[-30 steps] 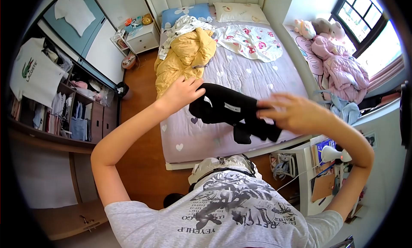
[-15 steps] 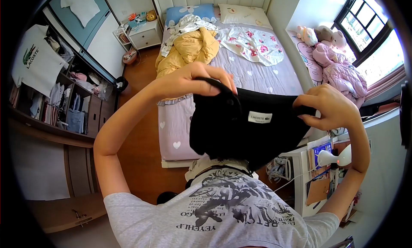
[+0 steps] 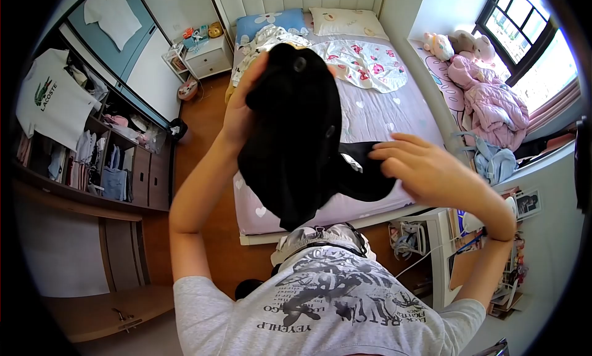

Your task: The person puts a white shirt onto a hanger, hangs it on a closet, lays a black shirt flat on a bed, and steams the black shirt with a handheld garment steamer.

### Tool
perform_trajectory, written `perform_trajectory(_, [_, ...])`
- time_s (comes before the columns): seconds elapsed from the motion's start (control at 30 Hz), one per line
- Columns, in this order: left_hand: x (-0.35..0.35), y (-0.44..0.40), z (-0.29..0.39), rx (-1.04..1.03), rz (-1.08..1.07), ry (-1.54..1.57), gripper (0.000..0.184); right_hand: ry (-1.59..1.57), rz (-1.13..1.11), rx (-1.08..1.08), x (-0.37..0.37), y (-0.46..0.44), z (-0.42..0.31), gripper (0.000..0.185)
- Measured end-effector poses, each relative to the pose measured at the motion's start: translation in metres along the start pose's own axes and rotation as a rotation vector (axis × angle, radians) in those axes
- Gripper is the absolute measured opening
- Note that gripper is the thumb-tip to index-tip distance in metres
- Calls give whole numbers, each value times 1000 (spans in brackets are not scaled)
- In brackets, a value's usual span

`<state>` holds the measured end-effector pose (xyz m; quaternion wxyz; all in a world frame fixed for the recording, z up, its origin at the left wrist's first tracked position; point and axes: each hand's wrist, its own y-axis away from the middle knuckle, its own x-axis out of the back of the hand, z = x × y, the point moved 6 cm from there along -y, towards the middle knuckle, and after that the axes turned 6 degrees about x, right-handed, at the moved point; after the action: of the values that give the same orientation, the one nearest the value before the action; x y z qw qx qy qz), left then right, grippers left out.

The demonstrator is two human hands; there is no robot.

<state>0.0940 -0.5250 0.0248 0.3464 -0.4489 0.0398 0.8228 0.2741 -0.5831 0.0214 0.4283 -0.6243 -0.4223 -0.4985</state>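
A black polo shirt (image 3: 290, 128) with buttons down its front is bunched up in the air before me, above the bed's foot end. Its inner label (image 3: 351, 162) shows white at the neck. My left hand (image 3: 242, 106) holds the shirt from the left, its fingers mostly hidden behind the cloth. At the right, the fingertips of my right hand (image 3: 422, 171) lie over the collar edge, pinching it, with one finger raised; the thumb is hidden.
The bed (image 3: 394, 118) bears a blanket and pillows. An open wardrobe (image 3: 102, 152) stands left, with a white shirt (image 3: 55, 103) hanging on it. At right are a desk (image 3: 441, 229) and a window ledge holding a pink padded jacket (image 3: 487, 106).
The shirt has gone from stretched wide between both hands to gathered and turned on the left. My left hand has moved under it; my right hand has come inward and lower.
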Motion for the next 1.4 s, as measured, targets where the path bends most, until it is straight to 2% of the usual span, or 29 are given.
perform_trajectory(0.03, [-1, -1, -3, 5, -1, -5, 46, 19, 179, 84, -1, -7, -8, 26])
perform_trajectory(0.1, [-26, 2, -1, -113, -487, 141, 55, -257, 283, 71, -15, -18, -17, 30])
perform_trajectory(0.13, [-27, 4, -3, -85, -528, 271, 58, -247, 386, 46, -24, -24, -20, 29])
perform_trajectory(0.17, [-26, 5, -5, -100, -517, 321, 56, -248, 390, 46, -35, -29, -25, 29])
perform_trajectory(0.23, [-23, 11, -4, -204, -384, 350, 52, -299, 427, -171, -56, -35, -16, 27])
perform_trajectory(0.27, [-18, 15, -4, -269, -286, 340, 51, -299, 582, -136, -64, -35, -10, 21])
perform_trajectory(0.3, [-13, 20, -2, -343, -169, 315, 49, -303, 588, -132, -65, -37, -11, 21])
perform_trajectory(0.37, [1, 32, 1, -469, 80, 235, 45, -856, 682, -217, -74, -38, -1, 15])
perform_trajectory(0.4, [8, 38, 2, -509, 192, 199, 44, -969, 587, -285, -75, -36, 2, 12])
perform_trajectory(0.43, [15, 44, 2, -535, 297, 159, 42, -974, 592, -286, -75, -33, 2, 12])
perform_trajectory(0.5, [29, 51, -1, -532, 417, 116, 39, -1407, 589, -409, -90, -26, 5, 15])
perform_trajectory(0.53, [34, 53, -5, -522, 421, 120, 39, -1470, 520, -420, -91, -24, 5, 18])
perform_trajectory(0.57, [33, 51, -10, -455, 276, 62, 42, -1474, 522, -430, -90, -20, 6, 18])
perform_trajectory(0.6, [34, 50, -17, -389, 129, 6, 46, -1615, 469, -445, -95, -18, 4, 18])
perform_trajectory(0.63, [53, 57, -16, -386, 132, 13, 46, -1755, 412, -459, -98, -16, 1, 18])
perform_trajectory(0.7, [109, 72, -23, -47, 600, -328, 46, -1856, 418, -455, -96, -11, -4, 18])
perform_trajectory(0.77, [125, 64, -42, 132, 725, -603, 44, -1914, 419, -430, -94, -4, -7, 19])
perform_trajectory(0.8, [141, 67, -54, 54, 725, -835, 45, -1896, 401, -466, -98, 1, -5, 19])
perform_trajectory(0.83, [128, 65, -68, 63, 690, -913, 45, -1899, 402, -476, -98, 4, -5, 19])
perform_trajectory(0.9, [97, 60, -99, 86, 414, -1366, 46, -2043, 358, -464, -98, 7, -9, 19])
perform_trajectory(0.93, [75, 58, -112, 92, 303, -1385, 44, -2045, 355, -476, -99, 10, -8, 19])
perform_trajectory(0.97, [62, 59, -126, 184, 263, -1349, 42, -2101, 358, -423, -97, 12, -9, 22])
perform_trajectory(1.07, [44, 60, -148, 174, 243, -1154, 41, -2106, 328, -390, -95, 21, -11, 29])
perform_trajectory(1.13, [43, 63, -167, 480, 184, -686, 42, -2043, 253, -362, -93, 23, -12, 34])
perform_trajectory(1.17, [45, 65, -168, 482, 184, -677, 42, -2046, 251, -372, -90, 24, -14, 34])
perform_trajectory(1.23, [43, 69, -171, 484, 37, -481, 43, -1995, 201, -397, -87, 26, -17, 35])
perform_trajectory(1.3, [42, 72, -168, 496, -33, -454, 37, -1989, 188, -436, -91, 33, -18, 36])
perform_trajectory(1.37, [35, 74, -166, 555, -109, -456, 27, -1938, 197, -589, -89, 36, -16, 37])
perform_trajectory(1.4, [36, 75, -166, 592, -56, -438, 18, -1910, 246, -596, -83, 34, -14, 38])
